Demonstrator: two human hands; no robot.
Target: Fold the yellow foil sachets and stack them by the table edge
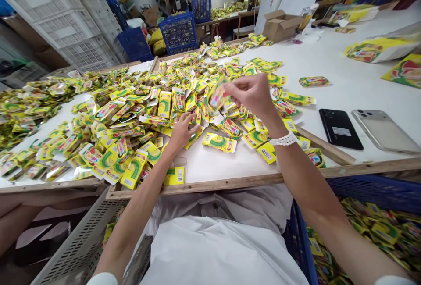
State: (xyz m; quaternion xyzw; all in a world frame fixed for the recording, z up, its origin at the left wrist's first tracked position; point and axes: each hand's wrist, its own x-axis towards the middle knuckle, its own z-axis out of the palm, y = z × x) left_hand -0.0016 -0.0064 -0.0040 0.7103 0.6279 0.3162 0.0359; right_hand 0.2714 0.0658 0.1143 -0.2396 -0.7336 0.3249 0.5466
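Note:
A big heap of small yellow-green foil packets (131, 109) covers the white table (217, 162). My left hand (182, 130) reaches into the near side of the heap, fingers curled on a packet (194, 136) lying there. My right hand (251, 94), with a white bead bracelet (283, 139) at the wrist, is raised above the heap and pinches a blurred packet (217, 96) between its fingers. Loose packets lie around both hands.
Two phones, a black phone (340, 128) and a silver phone (384, 130), lie on the table to the right. A blue crate (378, 190) with packets sits at lower right, a grey crate (79, 241) at lower left. A cardboard box (279, 24) and stacked crates stand at the back.

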